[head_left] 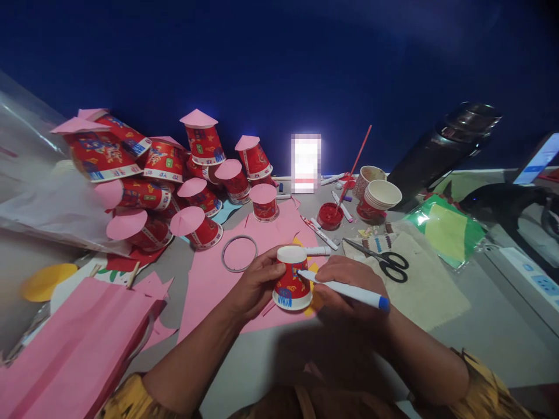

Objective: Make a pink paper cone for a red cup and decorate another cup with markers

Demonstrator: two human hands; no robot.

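Observation:
My left hand [262, 282] is closed around the side of a red paper cup [293, 285], which stands upside down with its white base upward. Blue marks show low on the cup near its rim. In my right hand [351, 279] is a white marker [351, 292] with a blue end. The marker's tip meets the cup's red side, where some blue colour shows. Just behind the cup a white pen-like piece [318, 251] sticks out; I cannot tell whether a finger touches it. Pink paper [209, 308] lies beneath.
At the left, several red cups with pink paper cone tops [198, 137] are piled. Scissors [391, 262] lie on a beige cloth [437, 297]. Behind are a pot of red paint [331, 216], stacked cups [382, 195], a grey ring [240, 254] and a black flask [441, 154].

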